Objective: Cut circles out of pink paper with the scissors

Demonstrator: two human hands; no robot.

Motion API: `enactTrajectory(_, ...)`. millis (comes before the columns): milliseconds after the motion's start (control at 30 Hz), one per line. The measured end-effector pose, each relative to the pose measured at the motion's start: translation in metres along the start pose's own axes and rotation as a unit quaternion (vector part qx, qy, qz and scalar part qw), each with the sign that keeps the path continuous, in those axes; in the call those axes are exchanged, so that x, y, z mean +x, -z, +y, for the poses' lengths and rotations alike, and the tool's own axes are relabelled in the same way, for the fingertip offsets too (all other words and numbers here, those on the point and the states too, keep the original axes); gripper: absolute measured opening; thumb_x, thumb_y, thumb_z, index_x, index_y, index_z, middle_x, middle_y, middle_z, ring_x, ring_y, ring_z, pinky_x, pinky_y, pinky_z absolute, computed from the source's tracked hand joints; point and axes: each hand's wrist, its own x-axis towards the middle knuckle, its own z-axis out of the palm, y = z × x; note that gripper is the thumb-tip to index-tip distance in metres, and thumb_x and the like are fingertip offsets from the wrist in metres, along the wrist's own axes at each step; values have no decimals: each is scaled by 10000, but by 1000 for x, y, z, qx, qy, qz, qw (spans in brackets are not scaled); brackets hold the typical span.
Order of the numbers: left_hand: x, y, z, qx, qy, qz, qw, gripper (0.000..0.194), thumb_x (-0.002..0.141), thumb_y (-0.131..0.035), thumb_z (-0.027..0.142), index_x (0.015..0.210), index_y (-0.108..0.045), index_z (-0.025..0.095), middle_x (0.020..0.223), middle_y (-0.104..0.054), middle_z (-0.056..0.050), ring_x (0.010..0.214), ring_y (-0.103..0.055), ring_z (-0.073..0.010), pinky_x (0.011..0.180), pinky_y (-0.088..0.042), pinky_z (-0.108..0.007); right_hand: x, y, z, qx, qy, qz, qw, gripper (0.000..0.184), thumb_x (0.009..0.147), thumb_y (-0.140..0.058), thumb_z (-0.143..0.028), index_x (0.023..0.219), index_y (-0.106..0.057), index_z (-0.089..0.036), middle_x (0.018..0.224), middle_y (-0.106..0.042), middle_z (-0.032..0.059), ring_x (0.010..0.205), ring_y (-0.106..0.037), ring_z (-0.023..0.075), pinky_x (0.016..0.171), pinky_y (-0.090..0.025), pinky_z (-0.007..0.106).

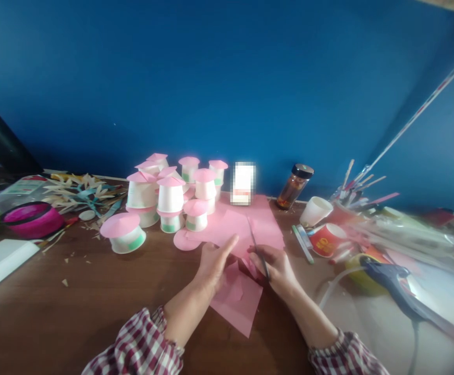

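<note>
Pink angular paper sheet [247, 310]: over brown wooden surface [105, 291], between the forearms. Left hand [212, 265]: grasping its upper part, seemingly for steadiness. Right hand [281, 268]: gripping dark slim scissors [265, 264], blades forward, presumably clear of fingers.

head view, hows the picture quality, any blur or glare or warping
Head view: the right side is smeared, the corded tool and clear plastic streaked; head view: pale glare washes out the table at lower right; head view: pixelation masks a patch by the wall; head view: the paper-topped cups look clearer; head view: stretching seems strongest near the edges
</note>
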Motion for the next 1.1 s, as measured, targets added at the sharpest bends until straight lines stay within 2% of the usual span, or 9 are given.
enactTrajectory(167, -6, -5, 5, 19, -7, -2, 1000, 304, 589, -795, 302, 590, -537, 141, 466, -512, 30, 442, -521, -119, 451, -440, -245, 0, -2, 4, 43, -14, -10, 999, 296, 758, -686, -401, 834, -643, -118, 455, -486, -49, 397, -406, 83, 404, -309, 218)
enactTrajectory(367, -15, -13, 11, 36, 4, 5, 999, 227, 609, -770, 259, 668, -603, 117, 497, -558, 5, 441, -548, -153, 409, -437, -266, -1, 0, 5, 93, -8, -32, 995, 267, 777, -683, -376, 849, -619, -127, 477, -506, -46, 421, -421, 85, 431, -320, 224)
enactTrajectory(567, -15, -12, 11, 47, 0, 3, 999, 236, 606, -770, 271, 684, -619, 107, 517, -579, -11, 461, -568, -163, 432, -458, -276, 1, 1, 6, 91, -6, -35, 995, 273, 769, -690, -375, 859, -614, -128, 500, -535, -34, 430, -446, 92, 434, -333, 225)
enactTrajectory(733, -16, -13, 12, 53, -5, -5, 999, 220, 623, -754, 278, 637, -606, 116, 469, -543, 8, 425, -543, -156, 399, -425, -267, 0, 2, 4, 81, -8, -42, 996, 278, 769, -687, -382, 864, -615, -130, 505, -537, -32, 433, -453, 99, 437, -351, 233)
enactTrajectory(1100, -18, -12, 14, 23, 1, -7, 1000, 182, 623, -752, 248, 608, -619, 124, 456, -545, 11, 409, -514, -134, 401, -409, -256, 1, 2, 5, 72, -19, -34, 997, 297, 776, -681, -396, 861, -620, -118, 509, -526, -29, 424, -426, 85, 421, -318, 225)
